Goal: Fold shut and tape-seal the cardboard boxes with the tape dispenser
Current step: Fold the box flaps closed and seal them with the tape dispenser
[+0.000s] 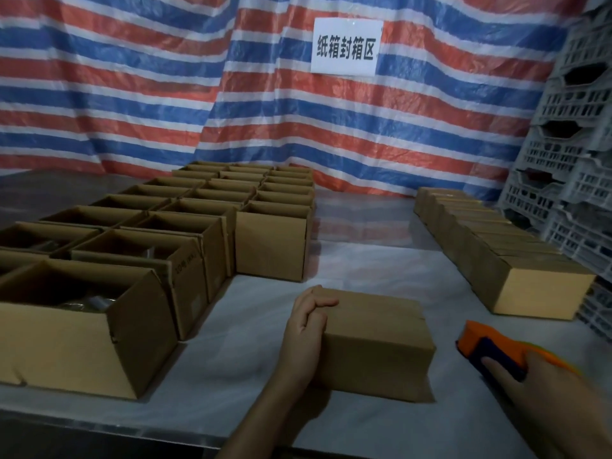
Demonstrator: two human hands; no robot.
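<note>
Squarely between the hands sits the closed cardboard box (377, 359), plain matte brown, its long side running hand to hand and its flaps folded flat. The left hand (308, 323) clasps its left end, fingers curled over the top edge. The right hand (536, 385), partly cut off, grips the blurred orange-and-blue tape dispenser (486, 339), nose aimed forward-left. Beyond the left hand stand open boxes (82, 326).

Open boxes (185, 226) fill the left of the frame on the table (364, 253). Low in the centre sits a closed box (374, 329), a left hand (308, 319) gripping its left end. At lower right a right hand (536, 379) holds the tape dispenser (486, 339). A row of closed boxes (490, 246) runs up the right, crates (569, 144) beyond it. Behind hangs a sheet (132, 77) with a sign (346, 46).
</note>
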